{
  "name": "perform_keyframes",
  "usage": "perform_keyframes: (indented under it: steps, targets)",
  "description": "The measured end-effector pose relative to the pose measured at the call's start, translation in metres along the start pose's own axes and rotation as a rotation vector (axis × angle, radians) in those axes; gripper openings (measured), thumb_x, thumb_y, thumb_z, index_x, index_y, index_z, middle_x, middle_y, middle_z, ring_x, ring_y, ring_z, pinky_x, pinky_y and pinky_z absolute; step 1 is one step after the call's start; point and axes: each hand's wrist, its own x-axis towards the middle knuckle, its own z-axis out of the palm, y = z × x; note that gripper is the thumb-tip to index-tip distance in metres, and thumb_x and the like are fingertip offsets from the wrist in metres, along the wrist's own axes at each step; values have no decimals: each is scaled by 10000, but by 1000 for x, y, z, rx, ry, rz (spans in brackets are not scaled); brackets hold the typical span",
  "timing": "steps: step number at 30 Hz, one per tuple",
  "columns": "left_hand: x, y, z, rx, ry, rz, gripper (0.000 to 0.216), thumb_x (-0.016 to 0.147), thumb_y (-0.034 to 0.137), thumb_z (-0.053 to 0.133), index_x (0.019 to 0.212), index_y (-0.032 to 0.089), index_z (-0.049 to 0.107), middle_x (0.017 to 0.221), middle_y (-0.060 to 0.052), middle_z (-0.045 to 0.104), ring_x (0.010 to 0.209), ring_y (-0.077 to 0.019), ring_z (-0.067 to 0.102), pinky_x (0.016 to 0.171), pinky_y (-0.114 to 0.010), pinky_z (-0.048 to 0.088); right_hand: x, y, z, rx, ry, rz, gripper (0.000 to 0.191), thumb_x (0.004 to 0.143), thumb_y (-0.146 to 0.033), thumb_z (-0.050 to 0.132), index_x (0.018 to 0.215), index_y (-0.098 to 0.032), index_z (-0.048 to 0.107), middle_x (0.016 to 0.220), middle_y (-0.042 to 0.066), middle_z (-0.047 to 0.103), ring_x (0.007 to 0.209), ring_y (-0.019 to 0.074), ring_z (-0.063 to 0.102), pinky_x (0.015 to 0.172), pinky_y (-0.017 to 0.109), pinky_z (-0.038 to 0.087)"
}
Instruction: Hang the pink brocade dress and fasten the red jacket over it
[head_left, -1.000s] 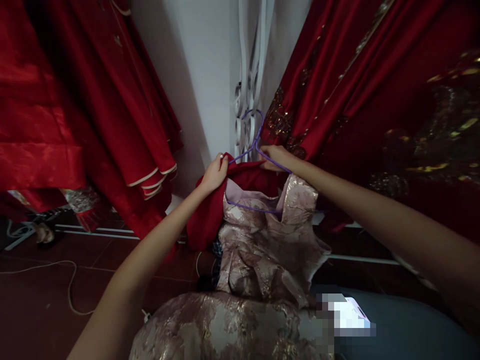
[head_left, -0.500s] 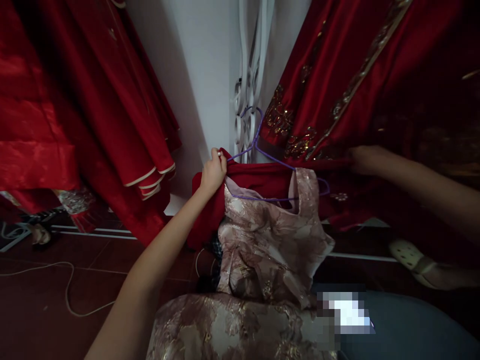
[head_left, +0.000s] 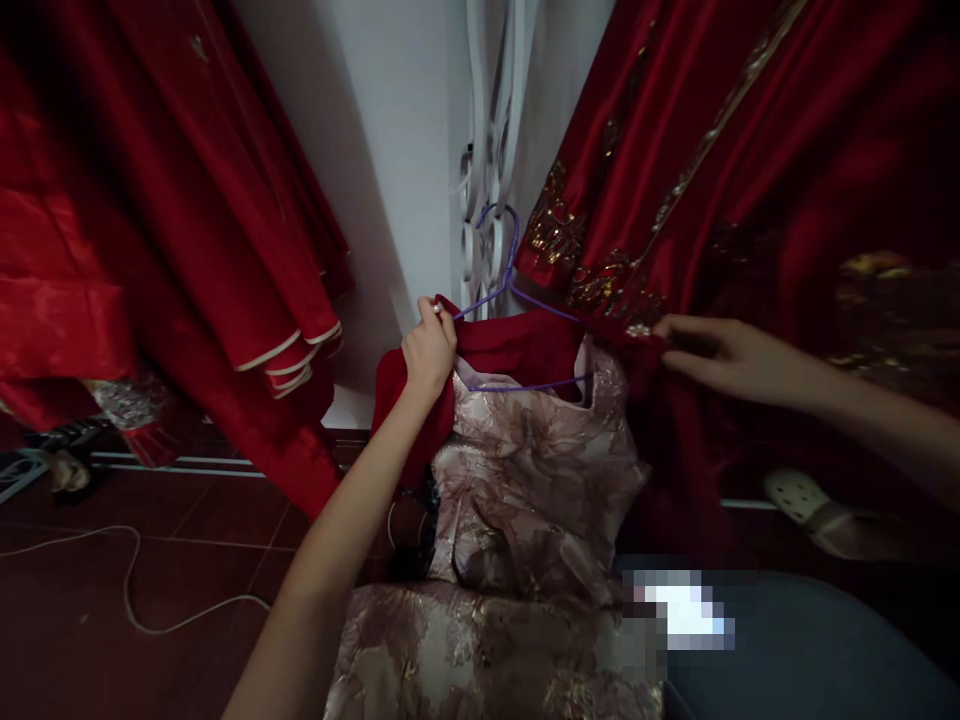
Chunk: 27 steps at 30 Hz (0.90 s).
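Observation:
A pinkish patterned dress (head_left: 536, 450) with gold glints hangs on a purple hanger (head_left: 511, 255). A dark red garment (head_left: 525, 335) lies behind the dress's neckline and over both ends of the hanger, so its right half now covers the hanger's right arm. My left hand (head_left: 430, 345), with a ring on it, is closed around the red cloth at the left shoulder, by the hanger. On the right, my right hand (head_left: 709, 355) pinches the garment's edge between thumb and fingers, close to a small beaded ornament (head_left: 639, 330). The dress's lower part spreads toward me.
Red garments (head_left: 247, 200) hang on the left, and red gowns with gold beading (head_left: 600, 260) on the right. Behind the hanger stands a white scrolled metal rack (head_left: 487, 150). A cable (head_left: 135, 590) crosses the tiled floor. Someone's pale clog (head_left: 799, 498) shows at right.
My right hand has come inward to the left, drawing the red garment over the hanger's right end and the dress's shoulder. My left hand keeps its hold.

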Motion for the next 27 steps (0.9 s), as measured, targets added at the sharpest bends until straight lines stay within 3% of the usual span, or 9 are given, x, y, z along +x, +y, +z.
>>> perform_keyframes:
  steps: [1, 4, 6, 8, 14, 16, 19, 23, 27]
  targets:
    - [-1, 1, 1, 14, 5, -2, 365, 914, 298, 285, 1166, 85, 440, 771, -126, 662, 728, -205, 639, 662, -270, 435, -2, -6, 13, 65, -114, -7, 47, 698, -188, 569, 729, -183, 603, 643, -3, 598, 562, 105, 498, 575, 239, 391]
    - [-2, 2, 3, 35, 14, -13, 362, 917, 296, 263, 1155, 92, 445, 780, -128, 664, 718, -202, 638, 659, -269, 432, -2, -15, 48, 114, 103, 109, 177, 785, -205, 389, 837, -181, 556, 725, 29, 595, 602, 122, 501, 581, 249, 391]
    - [-2, 2, 3, 36, 22, -17, 358, 918, 297, 261, 1155, 100, 443, 782, -124, 664, 719, -195, 636, 662, -264, 430, 0, -18, 65, 39, 153, 49, 188, 749, -291, 512, 905, -189, 533, 836, 43, 613, 688, 143, 542, 630, 254, 406]
    - [-2, 0, 3, 34, 32, -9, 357, 918, 305, 262, 1151, 105, 444, 782, -121, 662, 715, -191, 634, 660, -261, 428, -2, -21, 72, -82, 146, -48, 325, 680, -373, 626, 938, -207, 517, 829, 30, 618, 680, 162, 557, 633, 262, 405]
    - [-3, -3, 0, 26, 46, 36, 364, 915, 316, 259, 1123, 98, 464, 724, -120, 648, 674, -209, 634, 630, -272, 422, -6, -25, 72, -189, 259, -150, 239, 802, -458, 495, 783, -219, 494, 655, 13, 572, 568, 161, 519, 582, 261, 361]
    - [-6, 0, 1, 6, 58, 22, 364, 913, 318, 271, 1127, 96, 464, 716, -120, 648, 686, -212, 636, 636, -272, 424, 1, -30, 85, -136, 303, -122, 265, 820, -473, 458, 752, -218, 483, 661, 23, 573, 600, 170, 526, 586, 259, 361]
    - [-10, 5, 5, -28, 65, -24, 364, 910, 320, 292, 1136, 90, 460, 704, -117, 646, 702, -207, 634, 649, -270, 425, 8, -54, 125, -50, 375, -87, 288, 846, -472, 397, 758, -213, 485, 684, 37, 579, 629, 176, 531, 594, 257, 362]
    - [-7, 2, 5, -65, 59, -39, 357, 914, 330, 282, 1134, 104, 449, 723, -103, 637, 724, -199, 625, 673, -277, 427, -10, -99, 179, 101, 222, -207, 244, 881, -416, 340, 835, -220, 478, 690, 19, 565, 592, 151, 534, 569, 233, 345]
    - [0, -13, -3, -159, 120, 62, 328, 920, 346, 253, 1031, 132, 476, 915, -132, 612, 883, -201, 590, 789, -312, 416, -37, -110, 186, 194, 100, -264, 155, 853, -377, 401, 833, -229, 444, 636, -22, 498, 529, 115, 472, 537, 214, 339]
